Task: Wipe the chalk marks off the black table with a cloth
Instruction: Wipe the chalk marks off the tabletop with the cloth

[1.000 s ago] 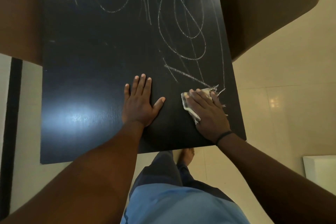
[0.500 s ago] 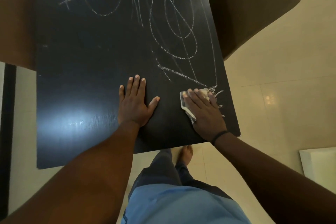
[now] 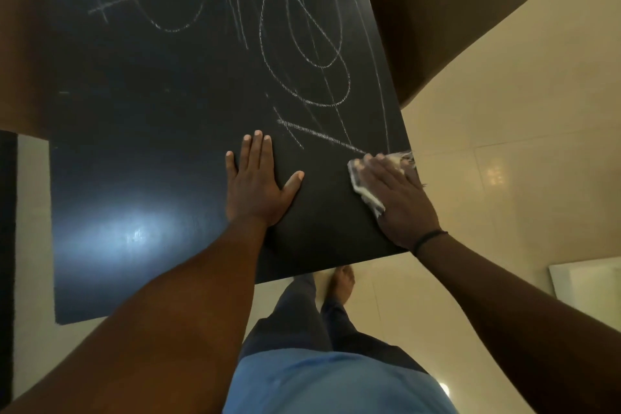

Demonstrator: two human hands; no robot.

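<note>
**Cloth pressed at the table's right edge, chalk lines just beyond**

Cream floor tiles (image 3: 504, 131) surround a flat black table (image 3: 161, 111) scrawled with white chalk marks (image 3: 312, 54) over its far and right parts. Lying flat, the left hand (image 3: 257, 186) rests palm-down near the table's middle, fingers together and thumb out. At the right edge, the right hand (image 3: 400, 202) presses flat on a small white frayed cloth (image 3: 364, 185), fingers stretched over it. One chalk stroke ends at the cloth. Brown chairs (image 3: 447, 10) stand on either side.
</note>
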